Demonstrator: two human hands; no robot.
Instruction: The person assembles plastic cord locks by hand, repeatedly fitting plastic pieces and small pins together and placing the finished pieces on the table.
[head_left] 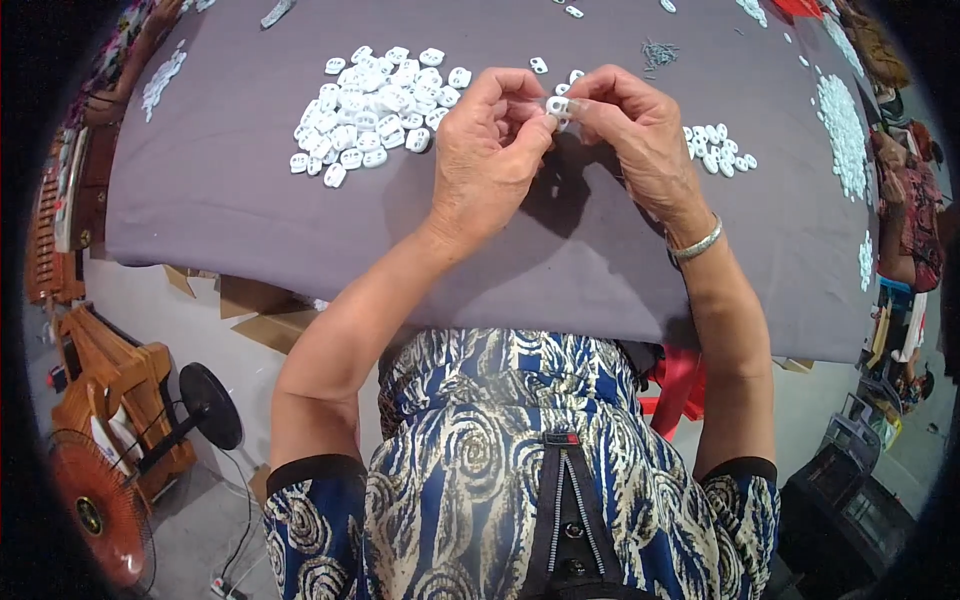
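Note:
My left hand [495,150] and my right hand [635,135] meet above the grey cloth-covered table. Between their pinched fingertips is a small white plastic cord lock [558,105] with holes in it; both hands grip it. To the left of my left hand lies a heap of white cord locks [370,110], oval and two-holed. Smaller white plastic pieces [715,150] are gathered just right of my right hand. Beyond the hands sits a little pile of thin grey springs [660,55]. A single white piece [538,65] lies apart, between the heap and my fingers.
More small white pieces [842,130] spread along the table's right side, and another cluster [163,82] lies far left. Other people's arms [895,215] show at the right edge. On the floor at left stand an orange fan [100,510] and a wooden chair [120,390].

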